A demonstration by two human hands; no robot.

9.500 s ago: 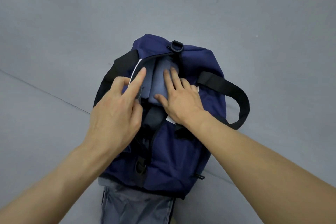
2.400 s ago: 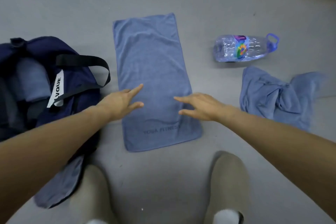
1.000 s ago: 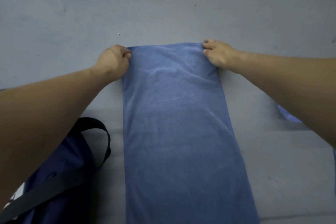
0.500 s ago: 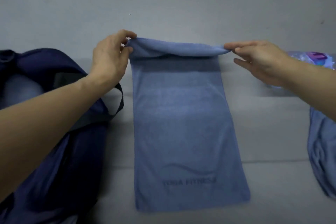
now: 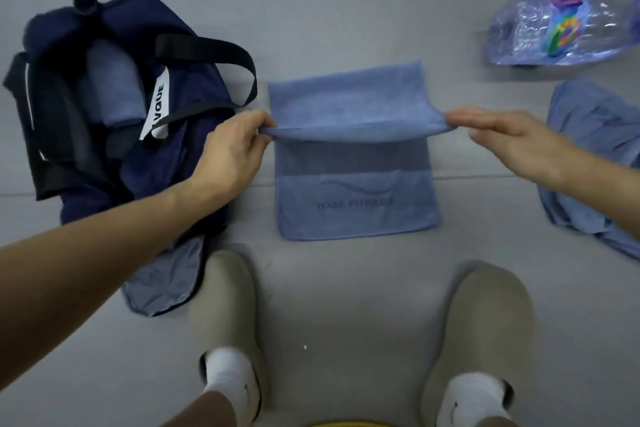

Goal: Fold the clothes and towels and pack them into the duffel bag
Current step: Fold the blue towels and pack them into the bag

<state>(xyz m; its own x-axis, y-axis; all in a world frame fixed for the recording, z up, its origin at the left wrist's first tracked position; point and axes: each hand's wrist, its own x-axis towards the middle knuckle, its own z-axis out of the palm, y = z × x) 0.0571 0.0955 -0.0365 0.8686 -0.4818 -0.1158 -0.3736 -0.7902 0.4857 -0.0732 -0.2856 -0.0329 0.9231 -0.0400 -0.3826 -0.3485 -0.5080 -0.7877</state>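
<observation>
On the floor (image 5: 346,288) beside the bag (image 5: 149,170), the towel (image 5: 353,100) lies half folded, its far edge pinched by the left hand (image 5: 230,149) and right hand (image 5: 498,135). One roll (image 5: 110,90) is packed; a crumpled garment (image 5: 588,135) awaits folding.

"YOGA FITNESS" on towel (image 5: 356,184); "VQUE" on bag tag (image 5: 158,104)

My bare forearms reach forward, one from each side. My left hand (image 5: 235,149) pinches one end of the towel's (image 5: 349,104) lifted fold between thumb and curled fingers. My right hand (image 5: 498,133) pinches the other end with fingers held long and close together. Both hands are level and well apart.
</observation>
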